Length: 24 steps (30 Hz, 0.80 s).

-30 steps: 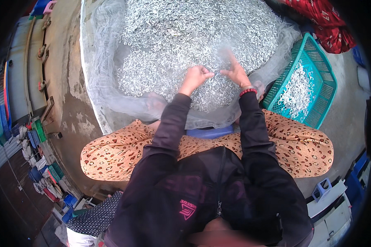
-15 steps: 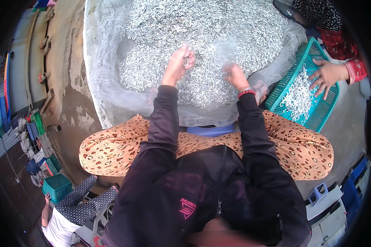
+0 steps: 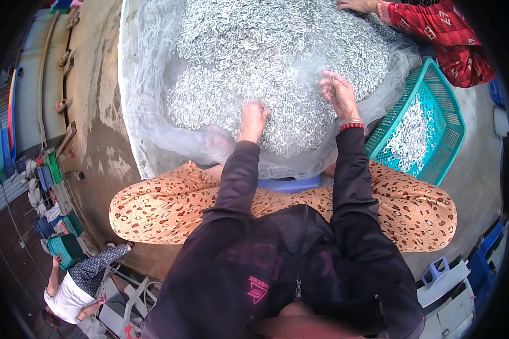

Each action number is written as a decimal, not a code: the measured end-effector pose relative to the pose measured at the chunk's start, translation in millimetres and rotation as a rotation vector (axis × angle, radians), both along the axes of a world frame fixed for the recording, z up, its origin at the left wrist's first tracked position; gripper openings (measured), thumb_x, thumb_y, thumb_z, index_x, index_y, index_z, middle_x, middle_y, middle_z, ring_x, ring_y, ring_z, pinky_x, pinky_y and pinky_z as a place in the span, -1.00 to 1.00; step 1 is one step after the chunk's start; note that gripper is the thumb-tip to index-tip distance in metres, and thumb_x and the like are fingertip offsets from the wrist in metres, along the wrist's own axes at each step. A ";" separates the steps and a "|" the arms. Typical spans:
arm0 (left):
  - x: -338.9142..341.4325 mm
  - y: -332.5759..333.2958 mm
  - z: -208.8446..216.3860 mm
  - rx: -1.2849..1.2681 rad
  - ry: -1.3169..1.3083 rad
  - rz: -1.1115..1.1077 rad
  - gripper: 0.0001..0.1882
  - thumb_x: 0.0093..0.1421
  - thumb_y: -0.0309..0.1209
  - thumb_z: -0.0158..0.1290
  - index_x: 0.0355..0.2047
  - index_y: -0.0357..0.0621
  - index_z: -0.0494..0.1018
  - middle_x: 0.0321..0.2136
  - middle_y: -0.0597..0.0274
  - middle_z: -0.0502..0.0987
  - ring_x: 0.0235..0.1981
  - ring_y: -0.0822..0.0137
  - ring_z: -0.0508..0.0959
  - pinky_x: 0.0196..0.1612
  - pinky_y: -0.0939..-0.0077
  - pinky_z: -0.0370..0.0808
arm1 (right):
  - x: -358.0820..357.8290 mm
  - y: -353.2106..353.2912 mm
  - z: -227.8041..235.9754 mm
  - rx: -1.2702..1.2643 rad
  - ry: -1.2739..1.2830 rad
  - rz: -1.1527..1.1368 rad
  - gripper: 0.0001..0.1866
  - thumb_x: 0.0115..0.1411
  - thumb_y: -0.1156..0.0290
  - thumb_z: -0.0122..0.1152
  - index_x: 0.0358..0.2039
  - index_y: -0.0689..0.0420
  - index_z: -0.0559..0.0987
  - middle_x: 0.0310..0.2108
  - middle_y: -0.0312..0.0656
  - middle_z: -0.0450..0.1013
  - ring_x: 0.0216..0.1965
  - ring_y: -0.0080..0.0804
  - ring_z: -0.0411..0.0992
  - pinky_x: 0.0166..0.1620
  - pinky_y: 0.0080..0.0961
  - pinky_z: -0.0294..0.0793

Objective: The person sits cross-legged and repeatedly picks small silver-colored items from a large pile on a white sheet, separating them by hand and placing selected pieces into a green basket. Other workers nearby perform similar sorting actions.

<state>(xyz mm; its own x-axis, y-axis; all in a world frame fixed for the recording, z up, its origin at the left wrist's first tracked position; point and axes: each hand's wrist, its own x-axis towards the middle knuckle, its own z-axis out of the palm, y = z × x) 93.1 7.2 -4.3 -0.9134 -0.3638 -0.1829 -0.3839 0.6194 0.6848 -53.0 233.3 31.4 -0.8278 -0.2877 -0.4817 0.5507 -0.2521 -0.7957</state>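
Observation:
A wide heap of small silvery-white curled pieces, which look like tiny fish (image 3: 237, 68), lies spread on a sheer white mesh net (image 3: 147, 85) in front of me. Down at the near part of the heap, my left hand (image 3: 254, 120) has its fingers curled together against the fish; what they pinch, if anything, is hidden. My right hand (image 3: 340, 97) is raised over the heap's right side, wrist bent, fingers loosely apart with nothing visible in them. A red beaded bracelet (image 3: 352, 126) circles that wrist.
At my right stands a green plastic basket (image 3: 455, 121) partly filled with the same pieces. A co-worker's red sleeve (image 3: 435, 28) and hand (image 3: 357, 5) reach over the heap's far right. Behind left, another person (image 3: 79, 288) holds a green crate (image 3: 65, 251). Something blue (image 3: 288, 185) sits beneath me.
My left hand has come nearer and down onto the heap. My right hand has risen and moved slightly right. The co-worker's hand has left the basket for the heap's far edge.

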 end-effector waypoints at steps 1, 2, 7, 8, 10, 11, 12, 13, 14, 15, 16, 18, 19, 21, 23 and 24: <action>-1.6 2.2 -0.4 0.016 -0.067 -0.022 -0.76 -0.03 -0.42 0.23 -0.39 -0.35 0.52 -0.52 -0.09 0.55 -0.43 0.07 0.57 -0.32 0.31 0.47 | -0.6 1.5 0.5 0.025 0.005 0.023 -0.70 0.04 0.56 -0.03 -0.19 0.29 0.51 -0.47 -0.20 0.48 -0.58 -0.60 0.33 -0.57 -0.66 0.25; -3.4 2.3 2.2 0.030 -0.126 -0.041 -0.74 -0.02 -0.41 0.23 -0.38 -0.36 0.51 -0.48 -0.14 0.56 -0.40 0.05 0.59 -0.26 0.31 0.49 | -1.5 2.9 -0.2 0.055 -0.057 0.039 -0.71 0.03 0.53 -0.01 -0.21 0.28 0.53 -0.47 -0.20 0.48 -0.58 -0.59 0.33 -0.57 -0.66 0.24; -29.9 -11.8 47.3 0.598 -0.198 0.098 -0.78 0.09 -0.32 0.20 -0.47 -0.23 0.49 -0.63 0.41 0.41 -0.62 0.62 0.32 -0.58 0.73 0.24 | -6.3 0.0 -5.8 0.162 -0.157 0.066 -0.73 0.03 0.36 0.07 -0.35 0.28 0.58 -0.47 -0.14 0.51 -0.55 -0.43 0.40 -0.53 -0.50 0.33; -33.0 -14.3 59.5 0.736 -0.188 0.079 -0.78 0.10 -0.30 0.19 -0.46 -0.22 0.48 -0.61 0.40 0.41 -0.61 0.61 0.33 -0.60 0.71 0.23 | -6.4 -4.4 -6.6 0.340 0.002 0.099 -0.73 0.04 0.33 0.07 -0.36 0.27 0.58 -0.48 -0.10 0.51 -0.52 -0.36 0.43 -0.49 -0.44 0.36; -40.1 -19.3 83.4 1.013 -0.139 0.025 -0.76 0.14 -0.28 0.15 -0.44 -0.22 0.46 -0.58 0.37 0.41 -0.59 0.58 0.33 -0.63 0.69 0.22 | -5.1 -19.4 -9.7 0.773 0.337 0.087 -0.72 0.05 0.28 0.08 -0.39 0.25 0.59 -0.49 -0.01 0.52 -0.46 -0.22 0.50 -0.41 -0.31 0.43; -40.6 -14.4 92.1 1.190 -0.018 0.089 -0.79 0.17 -0.34 0.05 -0.43 -0.27 0.41 -0.51 0.23 0.37 -0.55 0.50 0.33 -0.67 0.66 0.22 | -2.9 -25.8 -12.2 0.978 0.478 0.147 -0.70 0.06 0.22 0.10 -0.41 0.21 0.59 -0.47 0.08 0.52 -0.36 -0.06 0.53 -0.27 -0.23 0.46; -41.6 -15.0 100.4 1.393 0.110 0.055 -0.81 0.15 -0.37 0.02 -0.42 -0.29 0.40 -0.49 0.18 0.36 -0.54 0.47 0.33 -0.68 0.66 0.23 | 1.0 -30.7 -15.8 1.062 0.501 0.194 -0.71 0.05 0.22 0.12 -0.40 0.20 0.59 -0.47 0.09 0.52 -0.36 -0.04 0.52 -0.27 -0.23 0.46; -43.0 -15.5 106.2 1.596 0.238 0.018 -0.82 0.13 -0.40 -0.01 -0.42 -0.31 0.39 -0.47 0.13 0.35 -0.53 0.44 0.34 -0.69 0.66 0.23 | 6.8 -35.0 -20.9 1.138 0.550 0.243 -0.72 0.04 0.22 0.15 -0.40 0.19 0.59 -0.47 0.09 0.52 -0.35 -0.01 0.52 -0.28 -0.23 0.46; -45.1 -16.8 110.2 1.799 0.364 -0.017 -0.84 0.11 -0.43 -0.04 -0.42 -0.33 0.37 -0.45 0.08 0.34 -0.52 0.41 0.34 -0.70 0.67 0.24 | 10.6 -38.2 -26.4 1.224 0.569 0.312 -0.73 0.02 0.22 0.17 -0.40 0.18 0.60 -0.46 0.09 0.52 -0.34 0.01 0.51 -0.28 -0.23 0.46; -48.5 -15.9 111.0 1.869 0.421 0.015 -0.85 0.03 -0.47 -0.08 -0.44 -0.36 0.34 -0.44 0.00 0.31 -0.55 0.37 0.32 -0.72 0.71 0.24 | 13.1 -40.4 -32.3 1.219 0.594 0.290 -0.74 0.01 0.24 0.18 -0.40 0.17 0.60 -0.46 0.09 0.52 -0.34 0.01 0.51 -0.28 -0.23 0.46; -53.0 -17.2 109.6 1.850 0.387 0.030 -0.85 0.04 -0.47 -0.08 -0.45 -0.36 0.34 -0.44 0.01 0.31 -0.55 0.39 0.32 -0.72 0.73 0.23 | 15.2 -42.3 -38.2 1.225 0.596 0.288 -0.75 0.00 0.26 0.20 -0.40 0.17 0.60 -0.45 0.08 0.52 -0.34 0.00 0.52 -0.29 -0.22 0.46; -62.3 -19.4 100.1 1.804 0.334 0.059 -0.85 0.06 -0.48 -0.08 -0.46 -0.37 0.34 -0.42 0.03 0.31 -0.54 0.41 0.32 -0.72 0.76 0.21 | 16.6 -42.4 -46.2 1.077 0.582 0.270 -0.79 0.01 0.30 0.19 -0.42 0.18 0.59 -0.48 0.04 0.52 -0.38 -0.04 0.52 -0.31 -0.25 0.46; -70.0 -18.9 91.5 1.657 0.277 0.108 -0.84 0.09 -0.44 -0.02 -0.43 -0.33 0.40 -0.48 0.15 0.34 -0.60 0.45 0.30 -0.73 0.75 0.19 | 14.7 -40.4 -47.0 0.923 0.560 0.247 -0.81 0.02 0.33 0.17 -0.45 0.19 0.58 -0.50 0.01 0.52 -0.42 -0.07 0.52 -0.34 -0.27 0.46; -89.7 -16.5 69.6 1.355 0.118 0.166 -0.82 0.08 -0.40 0.05 -0.37 -0.27 0.44 -0.58 0.30 0.32 -0.65 0.49 0.26 -0.73 0.75 0.15 | 10.9 -35.3 -41.3 0.527 0.343 0.161 -0.84 0.09 0.39 0.07 -0.53 0.19 0.51 -0.53 -0.17 0.48 -0.52 -0.31 0.45 -0.47 -0.43 0.40; -107.2 -13.6 46.3 0.895 -0.035 0.179 -0.75 0.03 -0.32 0.18 -0.34 -0.23 0.50 -0.68 0.32 0.42 -0.66 0.36 0.41 -0.65 0.58 0.33 | 3.8 -22.8 -24.3 0.011 0.091 0.034 -0.93 0.10 0.46 0.06 -0.47 0.17 0.45 -0.50 -0.21 0.42 -0.48 -0.38 0.41 -0.48 -0.52 0.34; -109.6 -9.5 35.7 0.562 -0.040 0.089 -0.75 0.02 -0.32 0.19 -0.35 -0.24 0.51 -0.64 0.23 0.46 -0.59 0.28 0.47 -0.57 0.51 0.38 | 0.4 -17.6 -13.4 -0.243 -0.026 -0.038 -0.96 0.11 0.49 0.05 -0.44 0.16 0.42 -0.48 -0.24 0.39 -0.46 -0.42 0.39 -0.48 -0.57 0.31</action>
<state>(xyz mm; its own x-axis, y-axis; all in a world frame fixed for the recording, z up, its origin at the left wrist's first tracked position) -16.5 -2.3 31.3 -0.8722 -0.2759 -0.4039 -0.4499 0.1286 0.8838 -52.6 215.7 17.9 -0.8283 -0.3665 -0.4238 0.5569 -0.4553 -0.6947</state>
